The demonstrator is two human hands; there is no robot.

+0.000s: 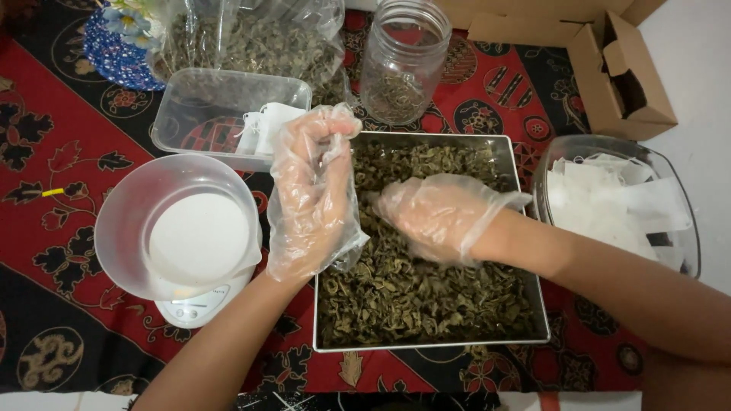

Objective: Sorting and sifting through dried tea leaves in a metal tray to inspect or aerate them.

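Both gloved hands work the metal tray (pixel 525 228) of dried leaves (pixel 426 297): left hand (pixel 312 194) fingers pinched shut on a tuft at the tray's far-left corner, right hand (pixel 442 217) fingers curled into the heap, grip unclear; next, likely, a careful lift toward the scale bowl (pixel 129 221).

The scene is evenly and fairly brightly lit by soft, diffuse light from above; no hard shadows fall anywhere. Faint shade sits under the bowl (pixel 179 224) at 9 o'clock and along the inner walls of the tray (pixel 533 304). Small highlights glint on the jar (pixel 403 57) at 12 o'clock and on the crinkled gloves over the left hand (pixel 312 194) and right hand (pixel 442 217). The white surface at 2 o'clock is nearly washed out. Focus is soft overall, with fine leaf detail smeared; the right fingers look slightly blurred. Edges bend mildly, wide-angle style.
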